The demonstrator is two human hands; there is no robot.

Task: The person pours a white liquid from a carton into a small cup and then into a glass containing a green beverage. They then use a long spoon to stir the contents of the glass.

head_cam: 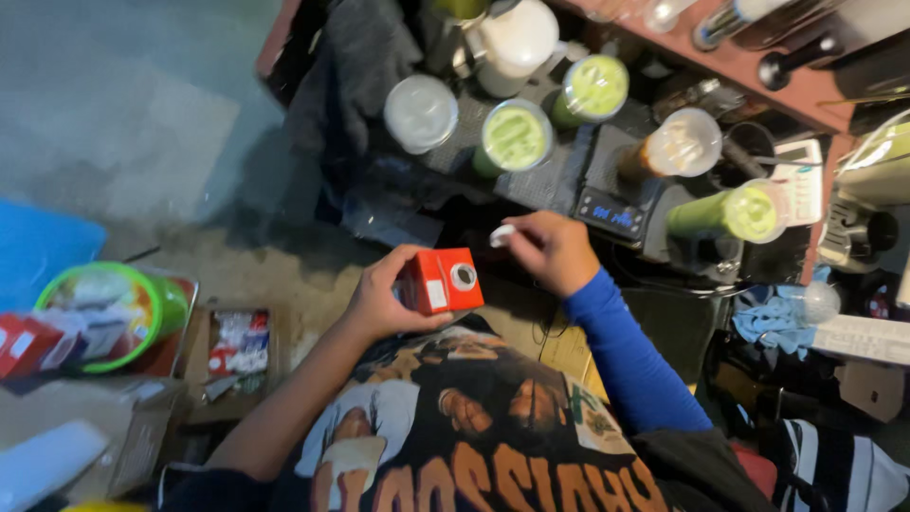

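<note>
Two hands meet over the lap: left hand (379, 299) grasps a red carton (442, 282) — spout uncovered. Right hand (555, 248) pinches a white cap (501, 234), just short of the counter edge (531, 204) — cups (514, 137) crowd beyond.

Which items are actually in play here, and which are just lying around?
In play:
- red carton, spout open, held in the left hand
- small white cap, pinched in the fingers of the right hand

Lying about:
- lidded green drinks on the counter
- digital scale with a cup on it
- green tub at the left
- blue cloth
</note>
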